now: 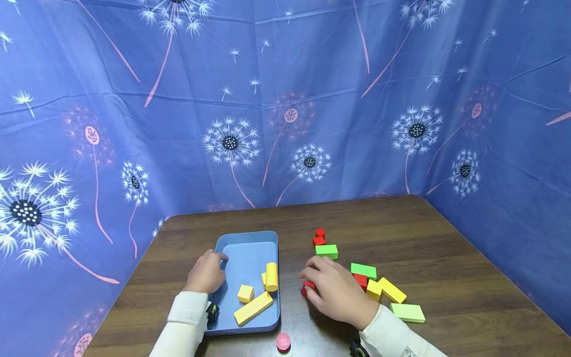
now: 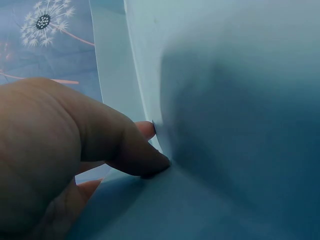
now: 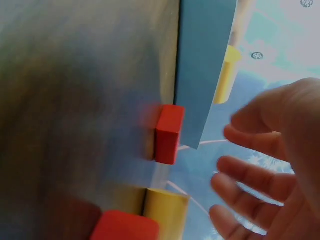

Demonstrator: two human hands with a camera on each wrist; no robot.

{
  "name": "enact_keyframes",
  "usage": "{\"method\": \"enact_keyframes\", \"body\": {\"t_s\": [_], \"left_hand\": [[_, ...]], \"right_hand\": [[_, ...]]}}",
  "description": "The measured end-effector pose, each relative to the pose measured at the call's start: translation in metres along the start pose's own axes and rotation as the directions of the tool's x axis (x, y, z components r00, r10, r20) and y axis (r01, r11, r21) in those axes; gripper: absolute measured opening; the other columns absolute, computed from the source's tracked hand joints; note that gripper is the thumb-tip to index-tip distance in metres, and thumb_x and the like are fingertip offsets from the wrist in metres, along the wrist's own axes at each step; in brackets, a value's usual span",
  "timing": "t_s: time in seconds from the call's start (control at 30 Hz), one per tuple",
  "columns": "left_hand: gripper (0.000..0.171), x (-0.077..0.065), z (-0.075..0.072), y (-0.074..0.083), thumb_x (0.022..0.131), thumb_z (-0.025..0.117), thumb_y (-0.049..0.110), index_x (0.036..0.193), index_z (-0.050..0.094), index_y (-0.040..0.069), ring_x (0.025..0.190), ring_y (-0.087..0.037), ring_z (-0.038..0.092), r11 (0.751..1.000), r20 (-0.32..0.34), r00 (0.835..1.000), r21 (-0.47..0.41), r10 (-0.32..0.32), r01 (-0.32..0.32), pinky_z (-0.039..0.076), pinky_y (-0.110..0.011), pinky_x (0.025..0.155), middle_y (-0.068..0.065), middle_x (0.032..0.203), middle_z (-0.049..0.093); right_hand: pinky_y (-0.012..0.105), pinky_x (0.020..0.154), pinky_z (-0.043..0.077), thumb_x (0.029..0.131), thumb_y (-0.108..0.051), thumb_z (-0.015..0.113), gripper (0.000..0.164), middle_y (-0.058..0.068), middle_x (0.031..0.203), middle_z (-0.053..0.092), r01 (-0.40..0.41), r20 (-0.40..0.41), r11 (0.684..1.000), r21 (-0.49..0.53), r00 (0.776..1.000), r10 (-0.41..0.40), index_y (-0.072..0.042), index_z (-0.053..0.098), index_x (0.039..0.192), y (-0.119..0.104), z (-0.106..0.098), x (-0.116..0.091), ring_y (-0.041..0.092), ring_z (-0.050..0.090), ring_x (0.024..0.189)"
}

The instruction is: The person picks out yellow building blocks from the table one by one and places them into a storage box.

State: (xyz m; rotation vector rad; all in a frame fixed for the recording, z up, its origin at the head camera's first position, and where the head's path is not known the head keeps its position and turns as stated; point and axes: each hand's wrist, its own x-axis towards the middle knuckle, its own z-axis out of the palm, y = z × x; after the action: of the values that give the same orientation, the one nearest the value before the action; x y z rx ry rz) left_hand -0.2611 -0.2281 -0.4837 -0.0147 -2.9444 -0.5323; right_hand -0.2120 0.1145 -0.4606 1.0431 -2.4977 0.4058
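A blue tray lies on the table. My left hand grips its left wall, with a digit inside the tray and other fingers outside, as the left wrist view shows. Inside the tray are a yellow cylinder, a yellow cube, a long yellow block and a partly hidden yellow piece. My right hand hovers over a red block right of the tray. In the right wrist view its fingers are spread and loosely bent, apart from the red block.
Right of my right hand lie a green block, a red block, yellow blocks and another green block. Farther back are a green block and red pieces. A dark pink disc lies near the front.
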Motion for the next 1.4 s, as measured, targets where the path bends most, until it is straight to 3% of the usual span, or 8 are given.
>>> {"method": "enact_keyframes", "body": {"t_s": [0.33,0.77,1.03,1.17,1.4], "left_hand": [[0.038,0.005,-0.003,0.006,0.074,0.063,-0.001,0.111,0.067,0.006,0.095,-0.03,0.055,1.0,0.0,1.0,-0.016,0.024,-0.024,0.051,-0.057,0.079,-0.018,0.114,0.056],[0.039,0.004,-0.001,0.012,0.074,0.064,-0.002,0.112,0.067,0.005,0.098,-0.032,0.055,1.0,0.023,1.0,-0.017,0.011,-0.011,0.05,-0.059,0.08,-0.02,0.116,0.055],[0.04,-0.002,-0.011,0.001,0.075,0.063,-0.001,0.115,0.065,0.004,0.096,-0.034,0.055,1.0,0.029,1.0,-0.008,0.009,-0.009,0.05,-0.061,0.077,-0.023,0.117,0.054],[0.041,-0.002,-0.014,-0.002,0.075,0.062,-0.001,0.116,0.064,0.004,0.098,-0.037,0.054,1.0,0.039,0.999,-0.011,0.003,-0.003,0.049,-0.063,0.077,-0.024,0.119,0.052],[0.041,0.0,-0.006,0.003,0.076,0.062,-0.001,0.116,0.064,0.005,0.1,-0.037,0.053,1.0,0.066,0.998,-0.018,-0.01,0.011,0.048,-0.063,0.079,-0.024,0.12,0.051]], "right_hand": [[0.038,0.072,0.051,0.08,-0.022,0.065,0.016,-0.005,0.104,0.055,-0.041,-0.004,0.999,-0.014,0.999,0.041,-0.021,0.07,0.095,0.009,0.001,-0.004,0.013,0.047,0.089],[0.042,0.069,0.047,0.076,-0.02,0.065,0.016,-0.007,0.099,0.056,-0.145,-0.008,0.989,-0.041,0.989,0.144,-0.024,0.071,0.091,0.023,-0.001,-0.014,0.015,0.05,0.088],[0.04,0.067,0.045,0.078,-0.02,0.062,0.015,-0.009,0.098,0.056,-0.147,-0.004,0.989,-0.03,0.989,0.147,-0.025,0.07,0.091,0.025,-0.001,-0.006,0.015,0.05,0.089],[0.039,0.067,0.045,0.078,-0.021,0.062,0.016,-0.009,0.096,0.057,-0.165,-0.004,0.986,-0.036,0.986,0.165,-0.023,0.07,0.092,0.03,-0.007,-0.003,0.013,0.05,0.086],[0.041,0.07,0.048,0.075,-0.019,0.062,0.019,-0.008,0.095,0.058,-0.223,0.033,0.974,-0.048,0.974,0.225,-0.021,0.071,0.092,0.045,-0.028,-0.016,0.017,0.052,0.083]]}}
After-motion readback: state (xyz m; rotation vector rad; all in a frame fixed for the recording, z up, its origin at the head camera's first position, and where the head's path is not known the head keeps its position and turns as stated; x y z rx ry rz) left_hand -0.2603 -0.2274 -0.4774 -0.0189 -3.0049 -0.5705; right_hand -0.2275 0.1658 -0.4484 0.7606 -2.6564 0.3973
